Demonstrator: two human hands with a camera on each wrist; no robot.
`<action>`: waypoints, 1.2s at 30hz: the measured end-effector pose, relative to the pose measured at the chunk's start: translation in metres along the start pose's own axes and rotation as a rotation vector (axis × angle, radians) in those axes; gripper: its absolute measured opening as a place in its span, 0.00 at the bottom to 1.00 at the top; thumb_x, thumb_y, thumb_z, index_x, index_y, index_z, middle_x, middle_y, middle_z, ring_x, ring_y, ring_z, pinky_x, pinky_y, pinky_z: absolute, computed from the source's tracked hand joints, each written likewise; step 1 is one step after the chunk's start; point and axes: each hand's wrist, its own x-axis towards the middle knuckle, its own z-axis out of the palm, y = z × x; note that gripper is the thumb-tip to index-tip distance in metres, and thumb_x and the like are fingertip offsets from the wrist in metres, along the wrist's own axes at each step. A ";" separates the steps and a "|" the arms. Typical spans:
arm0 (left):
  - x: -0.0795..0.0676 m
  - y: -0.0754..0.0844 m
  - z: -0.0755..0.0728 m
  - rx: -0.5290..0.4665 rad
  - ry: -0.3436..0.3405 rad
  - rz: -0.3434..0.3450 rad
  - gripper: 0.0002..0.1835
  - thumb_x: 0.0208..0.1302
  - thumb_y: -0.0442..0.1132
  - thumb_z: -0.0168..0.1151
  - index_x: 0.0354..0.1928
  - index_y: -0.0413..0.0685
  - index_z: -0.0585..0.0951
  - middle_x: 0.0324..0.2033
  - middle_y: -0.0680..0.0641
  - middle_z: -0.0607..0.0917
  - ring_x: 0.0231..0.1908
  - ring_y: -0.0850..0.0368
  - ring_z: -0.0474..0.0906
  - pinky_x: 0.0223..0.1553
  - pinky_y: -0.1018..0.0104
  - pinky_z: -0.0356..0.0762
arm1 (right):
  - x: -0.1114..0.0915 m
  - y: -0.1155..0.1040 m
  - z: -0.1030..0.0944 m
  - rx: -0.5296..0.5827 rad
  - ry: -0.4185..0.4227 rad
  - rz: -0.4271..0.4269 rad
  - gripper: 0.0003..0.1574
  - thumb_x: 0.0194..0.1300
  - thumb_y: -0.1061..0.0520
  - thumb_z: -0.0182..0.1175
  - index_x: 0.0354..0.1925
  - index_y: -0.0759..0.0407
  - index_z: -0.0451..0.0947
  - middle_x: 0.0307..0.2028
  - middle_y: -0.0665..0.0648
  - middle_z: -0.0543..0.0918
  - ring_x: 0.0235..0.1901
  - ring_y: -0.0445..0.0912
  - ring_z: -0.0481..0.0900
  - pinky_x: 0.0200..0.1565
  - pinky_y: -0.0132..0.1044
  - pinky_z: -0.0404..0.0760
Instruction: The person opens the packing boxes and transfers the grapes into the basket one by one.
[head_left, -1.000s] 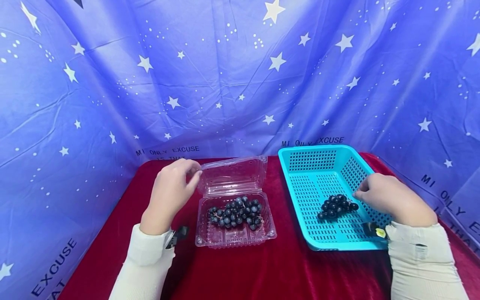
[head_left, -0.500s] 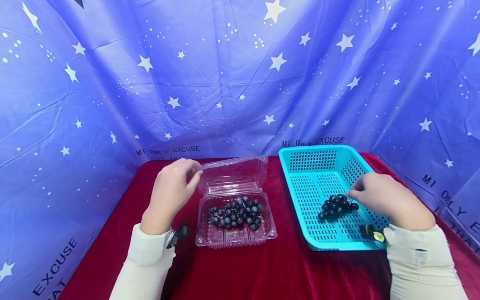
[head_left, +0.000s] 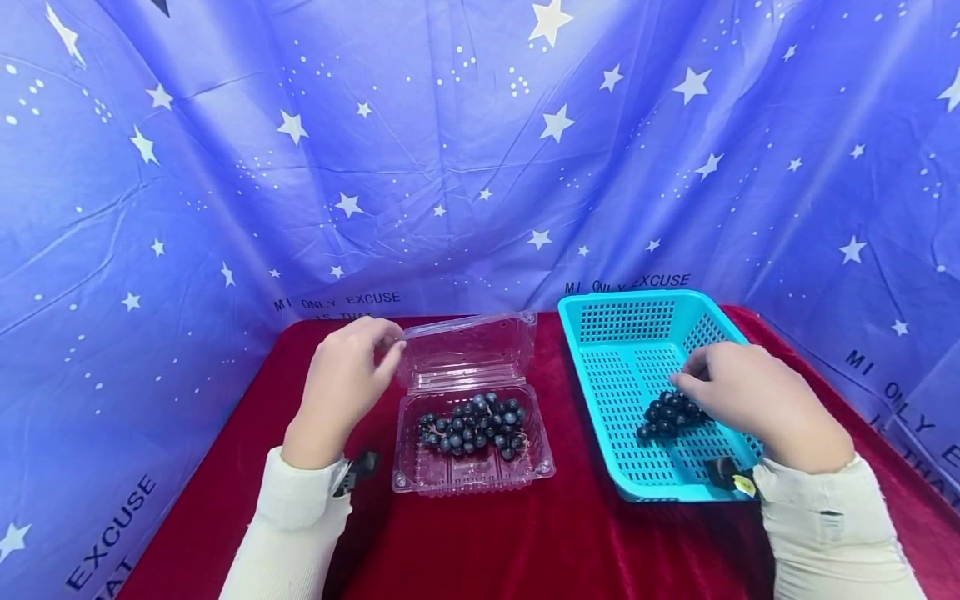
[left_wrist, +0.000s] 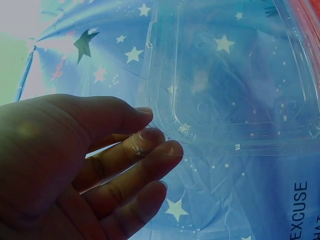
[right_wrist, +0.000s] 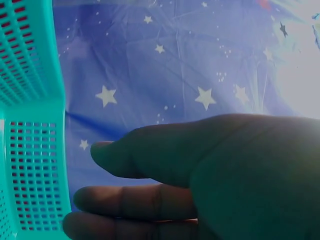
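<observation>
- Change: the right hand (head_left: 761, 400) shifts inward over the blue basket (head_left: 675, 492) and now covers the right end of the basket grapes (head_left: 666, 414), which shows uncovered 0.5 s earlier
- No visible shift: the left hand (head_left: 341, 387), the clear lid (head_left: 468, 350), the clear container (head_left: 480, 483) and both grape bunches
- Meaning for the work: the basket bunch appears to come within reach of the right hand, while the raised lid leaves the container accessible from above
- State of hands: the left hand pinches the near left corner of the lid between thumb and fingers; the right hand grasps nothing visible, with its thumb and 2 fingers extended and apart in the right wrist view; contact with the grapes cannot be told
- Location of grapes: 1 bunch lies on the basket floor, right of centre; the container grapes (head_left: 476, 429) lie inside the container base
- Edges: the basket rim stands above the grapes on all 4 sides; the lid tilts up from the rear of the container; the star-patterned curtain (head_left: 450, 167) hangs just behind the tabletop (head_left: 480, 550)
- Open room: a strip of red cloth separates container and basket; the more generous margin is at the front; the basket's right side leaves little lateral allowance
</observation>
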 end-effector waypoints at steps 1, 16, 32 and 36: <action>0.000 0.000 0.000 0.000 0.001 0.000 0.03 0.64 0.37 0.70 0.39 0.47 0.88 0.29 0.50 0.86 0.27 0.55 0.77 0.32 0.58 0.79 | 0.000 -0.002 0.000 -0.004 0.011 -0.005 0.25 0.69 0.40 0.64 0.50 0.58 0.87 0.31 0.47 0.87 0.30 0.45 0.79 0.30 0.45 0.78; 0.000 0.000 0.003 0.002 0.014 0.016 0.03 0.64 0.36 0.70 0.38 0.47 0.88 0.29 0.50 0.85 0.26 0.55 0.76 0.31 0.59 0.77 | 0.006 -0.027 0.005 -0.016 0.067 -0.087 0.20 0.71 0.42 0.62 0.47 0.53 0.88 0.32 0.44 0.88 0.31 0.42 0.81 0.35 0.47 0.81; 0.000 -0.002 0.002 0.007 0.008 0.012 0.03 0.64 0.36 0.71 0.38 0.47 0.88 0.29 0.50 0.85 0.26 0.55 0.76 0.30 0.59 0.77 | 0.014 -0.060 0.003 0.038 0.075 -0.120 0.17 0.71 0.43 0.62 0.45 0.53 0.88 0.31 0.47 0.86 0.30 0.43 0.80 0.36 0.46 0.81; 0.000 -0.001 0.002 0.005 0.006 0.012 0.03 0.64 0.37 0.70 0.38 0.47 0.88 0.29 0.50 0.86 0.26 0.55 0.76 0.31 0.59 0.78 | 0.014 -0.071 0.001 0.047 0.075 -0.122 0.17 0.70 0.43 0.63 0.45 0.52 0.88 0.33 0.47 0.87 0.32 0.44 0.81 0.37 0.47 0.82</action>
